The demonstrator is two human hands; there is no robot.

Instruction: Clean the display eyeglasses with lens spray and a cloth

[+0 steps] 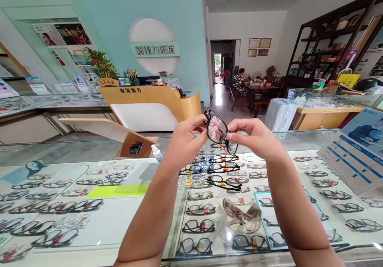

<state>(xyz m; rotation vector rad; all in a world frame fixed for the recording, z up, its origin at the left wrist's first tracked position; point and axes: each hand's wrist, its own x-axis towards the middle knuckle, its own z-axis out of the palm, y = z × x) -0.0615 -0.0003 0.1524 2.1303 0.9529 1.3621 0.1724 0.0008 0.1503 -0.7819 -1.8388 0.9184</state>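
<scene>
Both hands hold one pair of black-framed eyeglasses up above the glass counter, the frame tilted down to the right. My left hand is closed on its left end, thumb and fingers pinching near the hinge. At the middle and right part, my right hand pinches the frame between thumb and fingers. Below the hands, black eyeglasses and several other pairs lie on the counter. A crumpled grey cloth with red print rests nearer to me, between my forearms.
Rows of eyeglasses fill the glass display counter. A small white bottle stands at its far edge, beside a wooden stand. A printed sign leans at the right. Beyond are a cashier desk and a seated person.
</scene>
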